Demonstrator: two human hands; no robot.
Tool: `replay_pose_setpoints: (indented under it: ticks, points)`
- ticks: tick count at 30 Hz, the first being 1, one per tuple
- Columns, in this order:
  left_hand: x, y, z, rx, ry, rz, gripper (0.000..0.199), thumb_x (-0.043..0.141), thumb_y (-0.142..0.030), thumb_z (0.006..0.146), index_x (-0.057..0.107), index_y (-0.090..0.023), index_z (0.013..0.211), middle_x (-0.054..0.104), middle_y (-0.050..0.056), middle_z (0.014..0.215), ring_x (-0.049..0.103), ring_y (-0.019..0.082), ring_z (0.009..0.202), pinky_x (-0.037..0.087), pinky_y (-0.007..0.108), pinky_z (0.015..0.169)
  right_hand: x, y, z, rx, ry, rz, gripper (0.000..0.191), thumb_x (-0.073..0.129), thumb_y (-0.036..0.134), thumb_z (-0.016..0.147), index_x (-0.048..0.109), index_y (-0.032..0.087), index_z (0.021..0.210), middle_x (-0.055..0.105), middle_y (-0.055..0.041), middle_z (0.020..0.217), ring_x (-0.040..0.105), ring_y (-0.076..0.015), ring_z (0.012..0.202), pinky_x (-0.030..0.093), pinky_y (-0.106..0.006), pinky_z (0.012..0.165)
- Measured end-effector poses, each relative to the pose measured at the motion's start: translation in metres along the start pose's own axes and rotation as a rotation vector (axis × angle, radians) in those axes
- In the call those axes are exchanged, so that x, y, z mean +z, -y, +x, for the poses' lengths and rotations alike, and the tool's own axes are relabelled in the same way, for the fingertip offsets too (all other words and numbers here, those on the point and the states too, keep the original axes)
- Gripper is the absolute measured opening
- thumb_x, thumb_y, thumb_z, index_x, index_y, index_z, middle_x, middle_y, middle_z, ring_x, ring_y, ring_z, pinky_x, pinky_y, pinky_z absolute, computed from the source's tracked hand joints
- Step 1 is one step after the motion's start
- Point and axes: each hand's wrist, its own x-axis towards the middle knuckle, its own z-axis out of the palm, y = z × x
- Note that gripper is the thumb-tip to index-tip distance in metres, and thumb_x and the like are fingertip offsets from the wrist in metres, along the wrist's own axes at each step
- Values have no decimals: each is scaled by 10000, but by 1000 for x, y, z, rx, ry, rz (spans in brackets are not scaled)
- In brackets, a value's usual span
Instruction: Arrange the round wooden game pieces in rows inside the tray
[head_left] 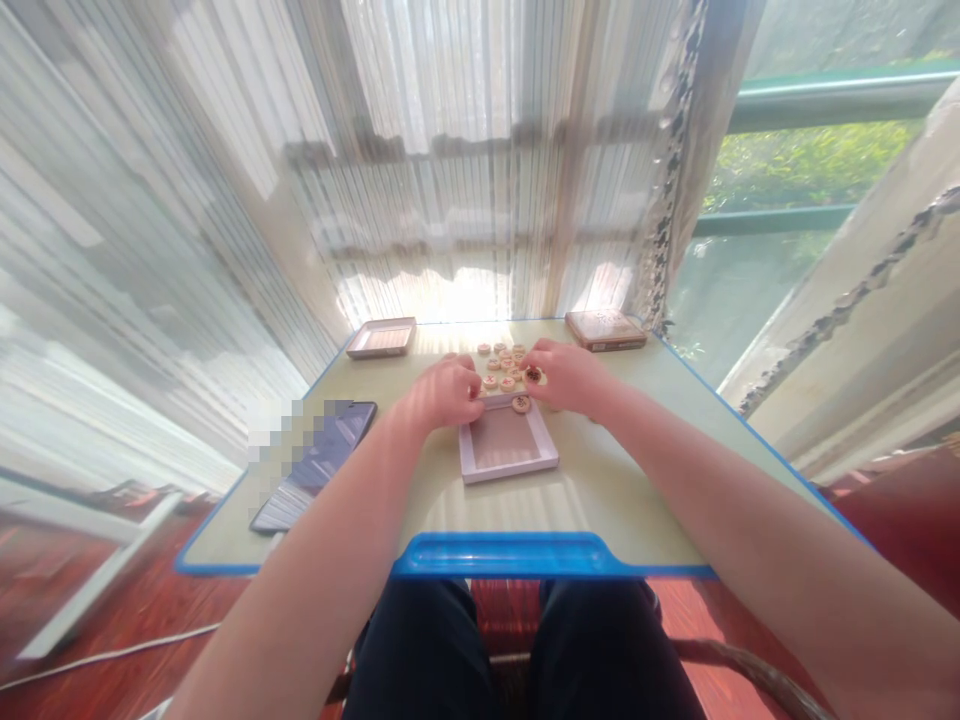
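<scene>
- Nearest, below the open tray [510,467], are two dark-clad legs [420,650] at one pale, blue-edged table [637,500].
- Left of the tray lies one dark flat device [330,460], partly pixelated.
- The tray is single, shallow and white-walled; one disc [521,404] is at its far right corner, whether inside or on the wall cannot be told.
- At the tray's far left corner, the left hand [448,390] has thumb and fingers curled almost together; any hold is unclear.
- Just beyond its far right corner, the right hand [566,375] pinches one dark-marked disc [533,375].
- The step appears to be handling discs one by one; the next move would call for a light fingertip grip.
- Beyond the tray are loose discs [507,384], roughly ten, some with red marks.
- Farthest: one shallow lid [382,350] beyond the tray's left, one flat box [606,330] beyond its right, then striped curtains [450,180].
</scene>
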Motion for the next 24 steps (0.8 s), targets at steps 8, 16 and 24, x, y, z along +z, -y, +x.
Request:
replay_pose_setpoints:
  ticks: [8, 16, 24]
  points:
    - [-1, -1, 3, -35, -1, 73, 142, 528, -212, 658, 655, -166, 613, 602, 64, 750, 551, 193, 746, 436, 302, 657, -22, 51, -21, -132, 184, -33, 207, 600, 385, 793, 712, 212, 804, 680, -39, 884, 602, -185, 806, 330, -259, 570]
    - [0, 3, 1, -32, -8, 64, 136, 538, -206, 658, 641, -168, 578, 608, 61, 743, 551, 195, 765, 416, 298, 641, -16, 55, -26, -207, 243, -57, 277, 577, 442, 811, 720, 216, 885, 679, -59, 971, 597, -198, 845, 360, -257, 601]
    - [-1, 1, 3, -21, 24, 93, 178, 526, -206, 680, 607, -170, 526, 591, 65, 710, 522, 182, 706, 405, 308, 633, -20, 46, -28, -280, 261, -48, 195, 548, 301, 815, 727, 226, 836, 675, -52, 958, 602, -183, 827, 329, -256, 580]
